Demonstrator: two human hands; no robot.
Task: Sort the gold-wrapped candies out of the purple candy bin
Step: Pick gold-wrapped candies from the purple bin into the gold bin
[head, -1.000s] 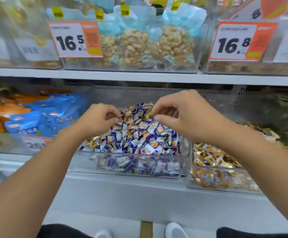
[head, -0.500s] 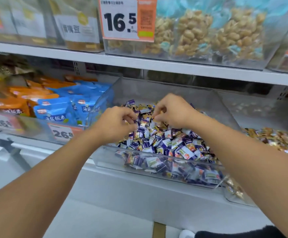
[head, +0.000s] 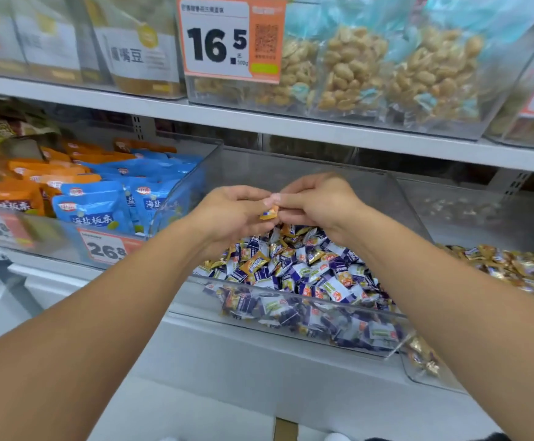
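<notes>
1. Leftmost, a clear bin (head: pixel 195 173) holds flat snack packets: at least four blue packets (head: pixel 92 206) in front and at least four orange packets (head: pixel 11 194) behind and left of them; more lie blurred further back, so no full count is possible.
2. Two orange-edged price tags are readable: one marked 26.8 (head: pixel 106 248) on that bin's front, and one marked 16.5 (head: pixel 230 39) on the upper shelf, beside three bags of peanuts (head: pixel 351 68).
3. Next, the left hand (head: pixel 230 214) hovers above the purple candy bin (head: pixel 291 300), fingers curled, thumb and forefinger pinching one gold-wrapped candy (head: pixel 269 214).
4. Meeting it at the fingertips, the right hand (head: pixel 318 202) pinches the same candy from the other side; so one candy is held between two hands, above the pile and clear of it.
5. Below, the bin is heaped with purple-and-white candies (head: pixel 332 281), too many to count; at least one gold stray (head: pixel 254 261) lies among them near the left side.
6. Rightmost, a neighbouring bin (head: pixel 424 374) holds a heap of gold candies (head: pixel 513 265), likewise uncountable.
</notes>
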